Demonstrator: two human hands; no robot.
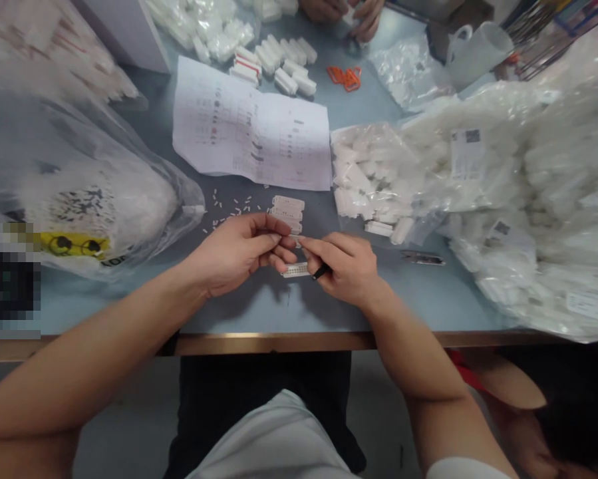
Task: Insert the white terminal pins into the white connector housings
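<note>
My left hand (pixel 239 254) and my right hand (pixel 343 267) meet above the blue-grey table (pixel 259 299). Between the left thumb and fingers is a small white plastic piece (pixel 293 235), whose exact shape the fingers mostly hide. My right fingers reach the same spot, and a thin black-handled tool (pixel 321 271) sticks out of that grip. Just below the hands lies a white perforated connector strip (pixel 296 270). Similar strips (pixel 287 213) are stacked beyond my left fingers, beside scattered tiny white pieces (pixel 233 207).
A printed paper sheet (pixel 251 126) lies ahead, with white blocks (pixel 283 73) and orange clips (pixel 344 78) beyond it. Bulging plastic bags of white parts (pixel 378 176) fill the right side, and another bag (pixel 99 199) is at left. A co-worker's hands (pixel 341 12) are at the far edge.
</note>
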